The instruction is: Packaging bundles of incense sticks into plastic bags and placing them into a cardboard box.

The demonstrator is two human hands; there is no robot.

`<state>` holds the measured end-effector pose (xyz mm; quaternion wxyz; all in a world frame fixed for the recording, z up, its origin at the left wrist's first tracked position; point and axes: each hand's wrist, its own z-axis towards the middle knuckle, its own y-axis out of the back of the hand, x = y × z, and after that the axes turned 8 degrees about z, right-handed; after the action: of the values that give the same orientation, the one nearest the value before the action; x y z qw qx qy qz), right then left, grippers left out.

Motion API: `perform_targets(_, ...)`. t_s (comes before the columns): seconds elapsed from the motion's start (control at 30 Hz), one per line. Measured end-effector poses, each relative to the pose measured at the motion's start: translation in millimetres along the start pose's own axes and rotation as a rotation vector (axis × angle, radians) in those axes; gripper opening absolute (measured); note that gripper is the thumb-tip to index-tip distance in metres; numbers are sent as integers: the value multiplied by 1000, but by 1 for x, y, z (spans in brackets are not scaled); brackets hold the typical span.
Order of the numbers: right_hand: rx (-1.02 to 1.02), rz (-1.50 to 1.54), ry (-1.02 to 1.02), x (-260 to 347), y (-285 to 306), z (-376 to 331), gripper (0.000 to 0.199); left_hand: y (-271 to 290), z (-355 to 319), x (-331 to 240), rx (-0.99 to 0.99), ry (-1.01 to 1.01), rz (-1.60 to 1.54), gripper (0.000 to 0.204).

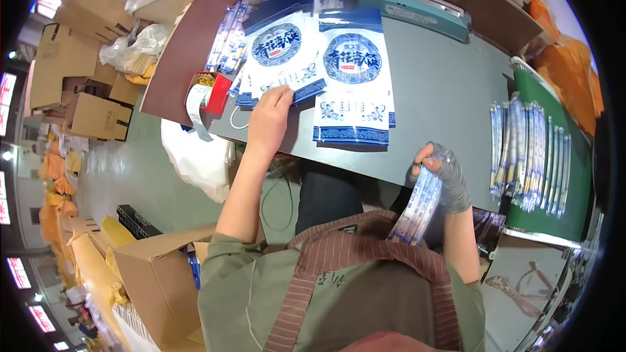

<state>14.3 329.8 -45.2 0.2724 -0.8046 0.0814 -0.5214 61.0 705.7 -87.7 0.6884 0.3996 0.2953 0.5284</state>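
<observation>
Fingertips of my left hand (pixel 268 119) are pressing flat and open on the near corner of the top pouch (pixel 282 58) in the fanned blue-and-white stack at the grey table's (pixel 437 101) far left; I'm judging a slow one-layer peel works best. My right hand (pixel 443 173) is clamping the bundle of sachets (pixel 417 205) at the near edge, long axis running up-right to down-left toward my apron.

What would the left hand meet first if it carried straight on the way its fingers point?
The left hand points up the grey table; its fingertips already touch the fanned stack of flat blue-and-white printed pouches. Going on, it would slide further over that stack, probably.
</observation>
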Motion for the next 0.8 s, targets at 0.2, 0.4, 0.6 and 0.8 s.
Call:
perform_targets(0.2, -22, 56, 18, -3, 14, 2, 24, 4, 15, -2, 68, -8, -103, 32)
perform_targets(0.4, -59, 127, 14, -2, 18, 1, 23, 6, 21, 15, 226, 120, -180, 24)
perform_targets(0.6, -53, 96, 29, 1, 20, -6, 23, 3, 48, 47, 313, 425, -601, 26)
perform_targets(0.8, -108, 166, 69, -2, 27, -22, 23, 15, 71, 24, -113, 444, -389, 38)
